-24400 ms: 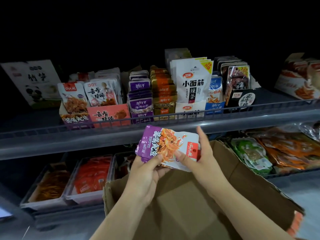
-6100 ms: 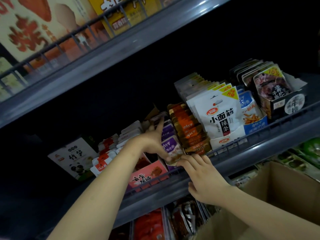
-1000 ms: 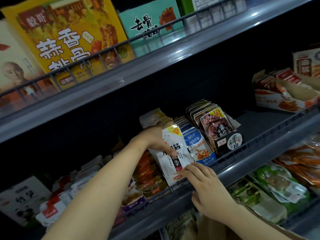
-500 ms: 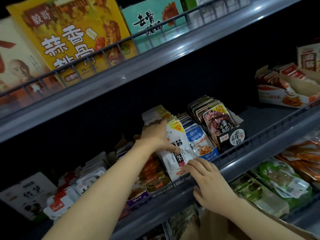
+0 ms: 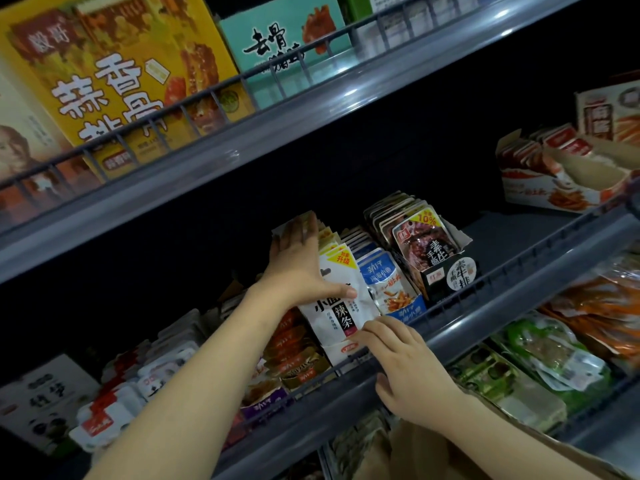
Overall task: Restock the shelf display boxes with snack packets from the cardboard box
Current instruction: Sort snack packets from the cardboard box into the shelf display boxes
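Observation:
On the middle shelf a row of white snack packets (image 5: pixel 334 325) stands in its white display box (image 5: pixel 346 351). My left hand (image 5: pixel 298 268) holds this row: the thumb lies across the front packet and the fingers reach back along the row's left side to the rear packets. My right hand (image 5: pixel 408 368) is below, its fingertips touching the lower edge of the front packet at the box's front. Only the top edge of the brown cardboard box (image 5: pixel 433 455) shows, at the bottom under my right forearm.
Blue packets (image 5: pixel 388 285) and a dark display box (image 5: pixel 450 275) stand right of the white row, orange-brown packets (image 5: pixel 294 351) left. A wire rail (image 5: pixel 485 299) edges the shelf. Large boxes fill the upper shelf (image 5: pixel 242 133). Green packs (image 5: pixel 540 362) lie below.
My left hand has slid back along the white row, with the fingers now reaching the rear packets. My right hand has stayed at the box's front.

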